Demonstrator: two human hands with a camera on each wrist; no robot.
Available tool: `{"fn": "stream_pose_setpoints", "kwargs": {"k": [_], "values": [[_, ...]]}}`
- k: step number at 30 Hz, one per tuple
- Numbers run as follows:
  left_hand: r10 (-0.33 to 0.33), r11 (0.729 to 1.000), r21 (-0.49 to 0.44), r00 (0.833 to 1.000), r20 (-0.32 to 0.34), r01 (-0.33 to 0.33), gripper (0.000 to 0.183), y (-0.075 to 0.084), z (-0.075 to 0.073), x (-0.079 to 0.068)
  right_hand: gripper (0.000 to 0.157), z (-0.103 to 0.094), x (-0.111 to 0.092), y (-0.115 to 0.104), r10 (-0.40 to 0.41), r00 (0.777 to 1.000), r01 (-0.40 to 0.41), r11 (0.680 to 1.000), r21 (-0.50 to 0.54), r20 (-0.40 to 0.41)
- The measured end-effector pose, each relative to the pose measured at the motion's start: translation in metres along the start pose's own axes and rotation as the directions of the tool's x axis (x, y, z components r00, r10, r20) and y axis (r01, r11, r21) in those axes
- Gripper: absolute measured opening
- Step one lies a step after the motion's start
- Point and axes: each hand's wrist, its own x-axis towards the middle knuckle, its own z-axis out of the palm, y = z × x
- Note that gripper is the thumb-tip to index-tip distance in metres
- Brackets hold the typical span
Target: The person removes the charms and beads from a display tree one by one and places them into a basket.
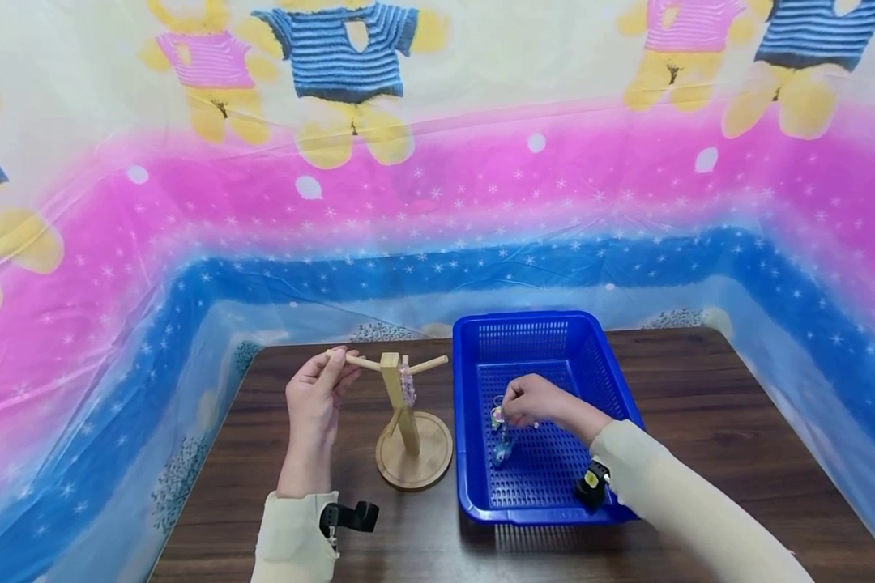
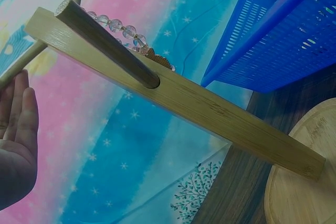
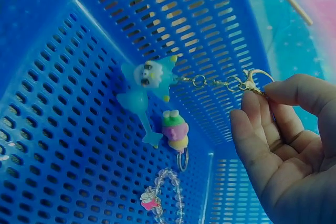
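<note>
My left hand (image 1: pixel 312 405) pinches the end of a peg on a wooden stand (image 1: pixel 410 433); in the left wrist view its fingers lie along that peg. A clear-bead bracelet (image 2: pixel 121 27) hangs from another peg of the stand. Over the blue basket (image 1: pixel 470 494), my right hand (image 1: pixel 538 401) pinches the gold clasp (image 3: pixel 251 81) of a keychain. From its chain dangles a blue cartoon figure (image 3: pixel 152 74) with a white face and a tail. Beyond it in the basket are a small green, pink and yellow charm (image 3: pixel 175 131) on a ring and a beaded bracelet (image 3: pixel 179 203) with a pink charm.
The stand's round base (image 1: pixel 426 478) is on a dark wood table (image 1: pixel 707 421), just left of the basket. A printed cloth (image 1: pixel 481 202) with pink and blue bands hangs behind and around the table. Each wrist wears a black camera mount.
</note>
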Motion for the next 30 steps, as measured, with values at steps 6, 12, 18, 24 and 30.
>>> {"fn": "stream_pose_setpoints", "kwargs": {"k": [6,12,18,24,30], "values": [[0.005,1.000,0.004,1.000,0.009,-0.005,0.023,-0.002,0.001,0.000,0.007,0.001,0.013,0.002,0.026,0.999,-0.025,0.998,0.056,-0.031],[0.015,1.000,-0.001,1.000,0.011,-0.014,0.024,-0.002,0.002,0.000,0.006,0.001,0.024,0.003,0.047,0.998,-0.044,0.995,0.092,-0.035],[0.008,1.000,0.003,1.000,0.004,-0.008,0.024,-0.002,0.002,0.000,0.006,-0.002,0.028,0.002,0.068,0.997,-0.064,0.993,0.103,-0.037],[0.001,1.000,0.007,1.000,-0.003,-0.001,0.026,-0.002,0.002,0.000,0.008,-0.012,0.028,0.006,0.095,0.995,-0.094,0.991,0.093,-0.007],[0.008,1.000,0.000,1.000,0.000,-0.008,0.023,-0.001,0.000,0.000,0.008,-0.024,0.027,0.017,0.124,0.992,-0.124,0.990,0.064,-0.007]]}}
